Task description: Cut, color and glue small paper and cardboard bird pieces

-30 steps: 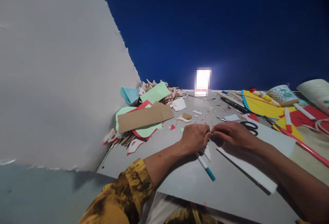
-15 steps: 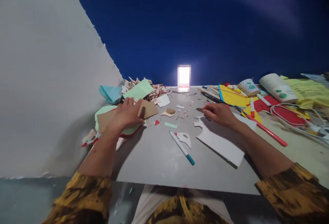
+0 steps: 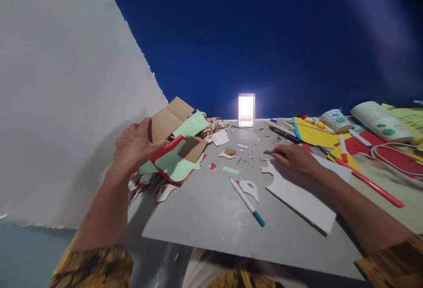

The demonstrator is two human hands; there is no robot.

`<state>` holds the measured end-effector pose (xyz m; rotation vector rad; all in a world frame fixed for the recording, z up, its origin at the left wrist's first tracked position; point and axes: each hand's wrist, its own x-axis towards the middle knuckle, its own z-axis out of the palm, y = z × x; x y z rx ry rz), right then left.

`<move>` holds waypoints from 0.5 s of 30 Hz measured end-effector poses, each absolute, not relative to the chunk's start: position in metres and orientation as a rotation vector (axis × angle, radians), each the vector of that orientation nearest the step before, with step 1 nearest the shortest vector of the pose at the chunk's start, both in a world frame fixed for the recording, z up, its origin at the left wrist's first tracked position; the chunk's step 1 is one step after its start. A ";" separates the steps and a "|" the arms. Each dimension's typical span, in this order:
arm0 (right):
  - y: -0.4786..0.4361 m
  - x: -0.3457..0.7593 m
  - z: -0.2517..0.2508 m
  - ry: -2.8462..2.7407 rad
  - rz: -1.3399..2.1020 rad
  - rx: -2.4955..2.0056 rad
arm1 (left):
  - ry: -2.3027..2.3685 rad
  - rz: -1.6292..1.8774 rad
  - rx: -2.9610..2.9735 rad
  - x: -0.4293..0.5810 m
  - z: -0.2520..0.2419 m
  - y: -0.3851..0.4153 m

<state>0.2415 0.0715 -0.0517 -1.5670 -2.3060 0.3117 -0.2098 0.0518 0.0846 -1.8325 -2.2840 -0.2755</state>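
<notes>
My left hand (image 3: 134,144) is at the pile on the table's left side, its fingers at the edge of a raised, creased piece of brown cardboard (image 3: 168,118). Its thumb reaches over the red and green paper (image 3: 176,164) just below. Pinched in my right hand (image 3: 294,158) is a thin brown strip (image 3: 268,152), too small to make out fully. Under that hand and forearm lies a white board with a cut-out edge (image 3: 300,195). A white cut-out shape with a red tip (image 3: 250,188) lies beside a white marker with a teal end (image 3: 247,202).
Small paper scraps (image 3: 243,161) litter the grey table (image 3: 205,217). A heap of cut pieces (image 3: 218,125) lies at the back left. On the right are paper cups (image 3: 380,120), yellow paper (image 3: 310,133), a red pen (image 3: 376,186) and a white cord (image 3: 390,147). A wall stands close on the left.
My left hand has moved left and tilted the brown cardboard up, uncovering the red and green paper. My right hand still pinches the thin strip above the white board. The view has shifted slightly.
</notes>
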 end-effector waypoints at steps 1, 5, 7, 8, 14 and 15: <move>0.069 0.240 -0.051 -2.302 0.318 -1.577 | -2.281 -0.267 -1.742 -0.210 0.089 0.049; 0.061 0.234 -0.047 -2.279 0.360 -1.627 | -2.238 -0.119 -1.531 -0.210 0.080 0.043; 0.059 0.232 -0.046 -2.270 0.382 -1.639 | -2.193 -0.124 -1.516 -0.210 0.068 0.043; 0.058 0.231 -0.045 -2.265 0.391 -1.642 | -2.166 -0.154 -1.511 -0.209 0.062 0.044; 0.059 0.228 -0.045 -2.267 0.417 -1.659 | -2.193 -0.149 -1.881 -0.176 0.022 0.068; 0.059 0.228 -0.046 -2.268 0.416 -1.657 | -2.186 -0.114 -1.986 -0.167 0.012 0.074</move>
